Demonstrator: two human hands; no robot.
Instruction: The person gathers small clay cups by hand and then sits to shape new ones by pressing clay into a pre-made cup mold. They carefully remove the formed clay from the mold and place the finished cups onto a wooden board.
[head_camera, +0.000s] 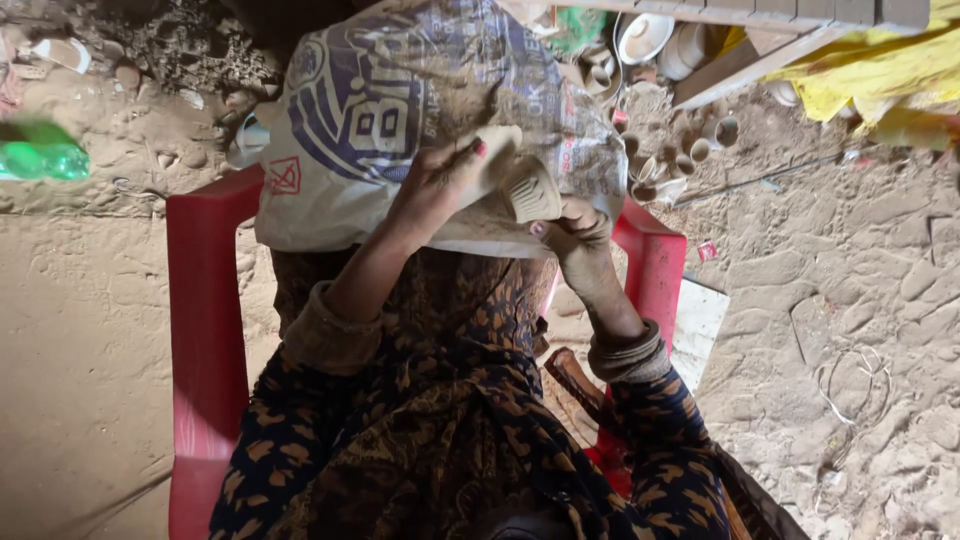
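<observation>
Left hand (440, 180) presses flat on top of the small clay cup (520, 185), fingers spread over its body and pinning it against the printed sack (400, 110) draped across the lap — no real wrap, more a palm hold. Moving right, the cup's ribbed rim pokes out between both hands, looking pale and soft. Right hand (580, 240) closes in from below, fingertips pinching at the rim edge. Risk, as I judge it: if the clay is damp, that pinch could dent or warp the lip, and the flat left palm could squash the wall. The sack is loose cloth too, so the cup could roll off toward the red plastic chair (200, 330) arm or down to the dusty ground, where more clay cups (690, 150) lie scattered at upper right — a drop there could chip it
</observation>
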